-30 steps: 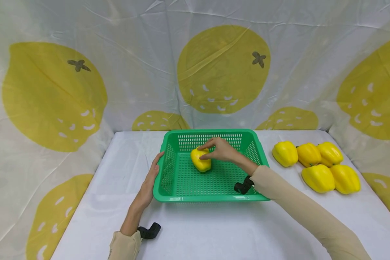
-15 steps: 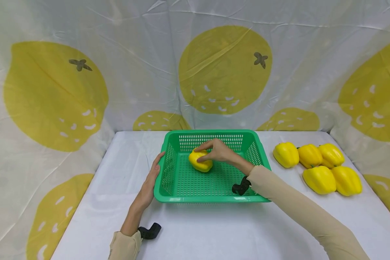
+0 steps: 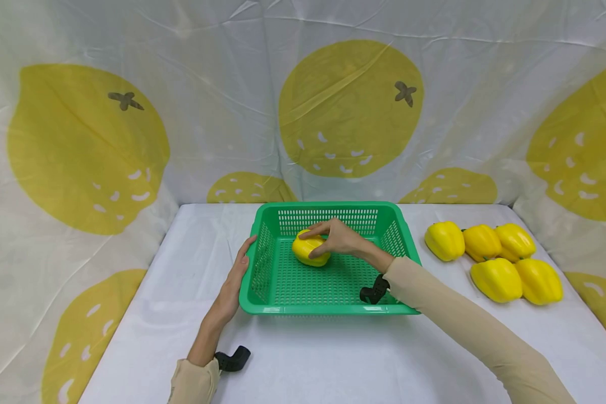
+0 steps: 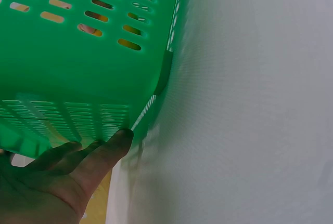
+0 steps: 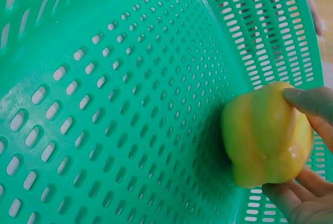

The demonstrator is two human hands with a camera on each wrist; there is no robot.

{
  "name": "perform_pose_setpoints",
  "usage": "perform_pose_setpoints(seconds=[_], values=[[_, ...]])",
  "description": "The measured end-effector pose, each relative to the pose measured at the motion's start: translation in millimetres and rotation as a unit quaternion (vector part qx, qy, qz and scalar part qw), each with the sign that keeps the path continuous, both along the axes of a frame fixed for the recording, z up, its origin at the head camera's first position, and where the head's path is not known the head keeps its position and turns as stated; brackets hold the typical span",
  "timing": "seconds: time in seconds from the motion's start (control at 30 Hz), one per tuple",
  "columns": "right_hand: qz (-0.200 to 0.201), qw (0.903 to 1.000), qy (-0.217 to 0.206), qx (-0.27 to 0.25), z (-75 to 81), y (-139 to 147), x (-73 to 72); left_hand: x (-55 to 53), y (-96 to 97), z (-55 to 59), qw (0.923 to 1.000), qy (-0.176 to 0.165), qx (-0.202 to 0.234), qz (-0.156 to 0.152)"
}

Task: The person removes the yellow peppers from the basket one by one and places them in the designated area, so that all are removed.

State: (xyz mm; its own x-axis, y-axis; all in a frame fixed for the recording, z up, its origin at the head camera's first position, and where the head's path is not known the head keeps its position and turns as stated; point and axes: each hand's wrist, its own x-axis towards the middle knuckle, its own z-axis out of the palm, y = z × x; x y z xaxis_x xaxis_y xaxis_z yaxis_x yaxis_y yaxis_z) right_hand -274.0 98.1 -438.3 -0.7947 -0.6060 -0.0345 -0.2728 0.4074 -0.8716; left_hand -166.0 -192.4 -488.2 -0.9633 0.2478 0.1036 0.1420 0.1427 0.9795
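A yellow bell pepper (image 3: 305, 251) lies on the floor of a green plastic basket (image 3: 328, 310), towards its left half. My right hand (image 3: 339, 237) reaches in from the right and holds the pepper between thumb and fingers. In the right wrist view, the thumb and fingers (image 5: 307, 195) are at opposite sides of the yellow bell pepper (image 5: 268, 135). My left hand (image 3: 232, 283) rests along the basket's left side, its fingers fairly straight. The left wrist view has those fingers (image 4: 101, 159) against the slotted wall of the basket (image 4: 78, 73).
Several more yellow bell peppers (image 3: 496, 279) lie grouped on the white tablecloth (image 3: 333, 359) right of the basket. Behind the table hangs a white cloth backdrop (image 3: 222, 112) with yellow fruit prints. A black wrist mount (image 3: 375, 289) overlaps the basket's front right corner.
The pepper in the basket has turned and shifted slightly left under my right hand, now lying more sideways. My right fingers have moved a little over it. The left hand stays against the basket.
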Motion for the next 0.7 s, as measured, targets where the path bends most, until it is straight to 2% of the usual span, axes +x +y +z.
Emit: perform_pose_setpoints(seconds=[0.7], values=[[0.02,0.9995,-0.023,-0.005,-3.9,3.8,-2.7,0.1,-1.5,-0.8,1.0,0.002,0.0,-0.004]])
